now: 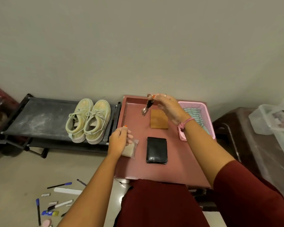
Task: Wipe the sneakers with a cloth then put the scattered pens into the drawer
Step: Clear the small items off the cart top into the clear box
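**A:** Plain beige wall, pink table (179, 167) in front. Right hand (168, 107) is pinched shut on a bunch of keys (146, 108) dangling over the tabletop, left hand (119, 140) is closed on a small plastic pouch (130, 149) by the black wallet (156, 150).

**B:** And the sneakers (88, 121)?

**A:** On the black rack (38, 118), well left of the hands. Pens (59, 185) are scattered on the floor (no drawer in sight). I'd put the keys and pouch down first, then grab the striped cloth (195, 114) from the pink basket (203, 110).
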A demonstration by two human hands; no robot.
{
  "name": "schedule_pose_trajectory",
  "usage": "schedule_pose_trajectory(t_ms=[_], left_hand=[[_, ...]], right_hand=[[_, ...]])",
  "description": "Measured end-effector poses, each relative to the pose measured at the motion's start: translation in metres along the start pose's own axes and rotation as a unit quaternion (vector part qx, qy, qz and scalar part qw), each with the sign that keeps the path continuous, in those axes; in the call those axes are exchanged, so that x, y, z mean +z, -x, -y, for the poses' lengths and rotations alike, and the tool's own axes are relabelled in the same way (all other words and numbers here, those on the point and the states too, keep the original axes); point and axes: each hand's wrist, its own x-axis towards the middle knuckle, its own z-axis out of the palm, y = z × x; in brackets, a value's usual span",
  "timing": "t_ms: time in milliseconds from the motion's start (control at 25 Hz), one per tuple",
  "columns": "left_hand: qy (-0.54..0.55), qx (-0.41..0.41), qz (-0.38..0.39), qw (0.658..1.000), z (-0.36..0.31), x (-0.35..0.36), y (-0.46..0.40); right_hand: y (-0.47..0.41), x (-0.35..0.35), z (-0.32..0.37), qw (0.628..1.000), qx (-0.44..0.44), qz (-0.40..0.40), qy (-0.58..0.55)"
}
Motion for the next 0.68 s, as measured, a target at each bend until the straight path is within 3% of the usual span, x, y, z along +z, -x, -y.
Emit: schedule_pose_trajectory(t_ms=[360, 680], left_hand=[[-0.031, 0.107, 0.092, 0.99, -0.06, 0.077, 0.066], [-0.102, 0.182, 0.181, 0.961, -0.089, 0.183, 0.104]], right_hand=[[0.121, -0.081, 0.069, 0.974, -0.126, -0.119, -0.144], [0.2, -0.187, 0.088, 0.946, -0.165, -0.266, -0.082]])
